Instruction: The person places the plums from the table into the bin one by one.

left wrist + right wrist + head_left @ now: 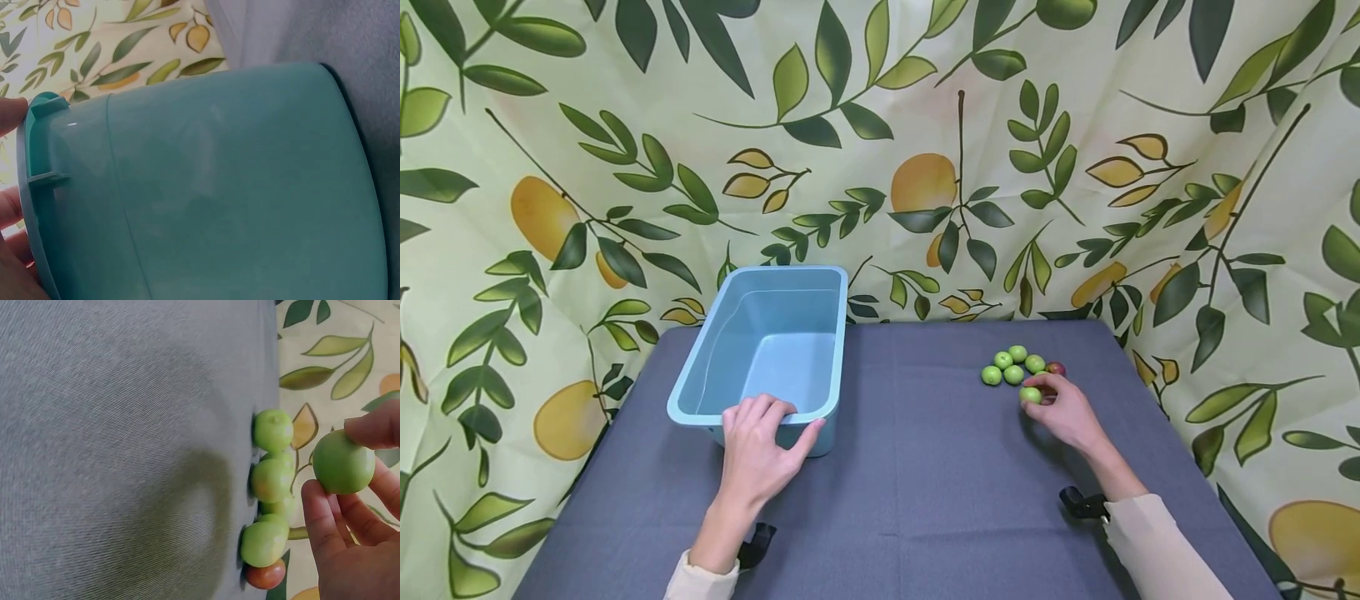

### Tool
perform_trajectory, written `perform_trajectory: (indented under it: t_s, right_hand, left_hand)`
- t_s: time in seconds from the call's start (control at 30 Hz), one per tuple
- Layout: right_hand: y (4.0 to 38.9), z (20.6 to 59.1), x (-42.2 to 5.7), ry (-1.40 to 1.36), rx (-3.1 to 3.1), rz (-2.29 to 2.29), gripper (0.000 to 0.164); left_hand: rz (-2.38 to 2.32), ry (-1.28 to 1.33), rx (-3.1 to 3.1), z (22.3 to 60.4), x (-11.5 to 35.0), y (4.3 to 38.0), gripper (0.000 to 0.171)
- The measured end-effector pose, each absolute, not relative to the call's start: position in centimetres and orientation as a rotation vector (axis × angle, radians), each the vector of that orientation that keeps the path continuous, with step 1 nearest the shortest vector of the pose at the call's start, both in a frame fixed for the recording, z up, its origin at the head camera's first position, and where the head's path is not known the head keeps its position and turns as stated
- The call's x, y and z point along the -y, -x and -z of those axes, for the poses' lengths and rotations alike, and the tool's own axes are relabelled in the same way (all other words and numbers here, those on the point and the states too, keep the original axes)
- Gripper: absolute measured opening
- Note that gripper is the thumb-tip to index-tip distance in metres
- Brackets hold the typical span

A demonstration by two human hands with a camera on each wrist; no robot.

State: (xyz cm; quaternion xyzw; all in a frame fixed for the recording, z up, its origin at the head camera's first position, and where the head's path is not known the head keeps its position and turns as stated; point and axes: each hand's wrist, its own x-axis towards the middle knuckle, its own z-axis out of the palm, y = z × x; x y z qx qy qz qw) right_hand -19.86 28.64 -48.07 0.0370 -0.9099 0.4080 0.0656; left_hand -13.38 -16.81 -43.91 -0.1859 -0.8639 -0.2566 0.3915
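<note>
A light blue plastic tub (831,379) stands on the left of the table. Over its near rim my left hand (752,454) has its fingers curled, with the thumb at the rim's right corner. The left wrist view shows the tub's outer wall (225,187) with parts of fingers at the rim. On the right, my right hand (1073,417) pinches a small round green fruit (342,461) between thumb and fingers, lifted off the cloth. Just beyond it lie several more green fruits (992,376) in a cluster, with one reddish fruit (1056,368) at their right.
Dark grey-blue cloth (925,483) covers the table. A leaf-and-fruit patterned curtain (865,208) hangs behind the table and along both sides. Each wrist wears a black strap-like mount (1084,502).
</note>
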Motion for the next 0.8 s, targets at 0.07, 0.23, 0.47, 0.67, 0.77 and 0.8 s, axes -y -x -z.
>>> perform_trajectory:
  t_s: [0.07, 0.23, 0.47, 0.67, 0.77, 0.8]
  right_hand:
    - [19.8, 47.9, -28.5, -0.118, 2.74, -1.24, 0.028]
    - [19.8, 47.4, -28.0, -0.128, 2.728, -1.238, 0.03]
    - [19.7, 46.5, -27.3, -0.159, 2.684, -1.268, 0.031]
    - [19.6, 45.3, -26.6, -0.212, 2.626, -1.316, 0.032]
    - [19.5, 44.6, -26.2, -0.24, 2.605, -1.328, 0.034]
    - [19.5, 44.4, -26.0, -0.248, 2.599, -1.326, 0.035]
  left_hand:
    - [0.651, 0.474, 2.196, 43.9, 16.6, 13.4, 0.032]
    - [0.65, 0.481, 2.197, 43.9, 16.1, 13.4, 0.032]
    - [0.65, 0.484, 2.196, 44.0, 15.4, 13.4, 0.033]
    - [0.648, 0.487, 2.195, 43.9, 15.1, 13.3, 0.033]
    - [0.645, 0.485, 2.2, 43.9, 15.0, 13.3, 0.033]
    - [0.642, 0.485, 2.2, 43.9, 15.0, 13.3, 0.033]
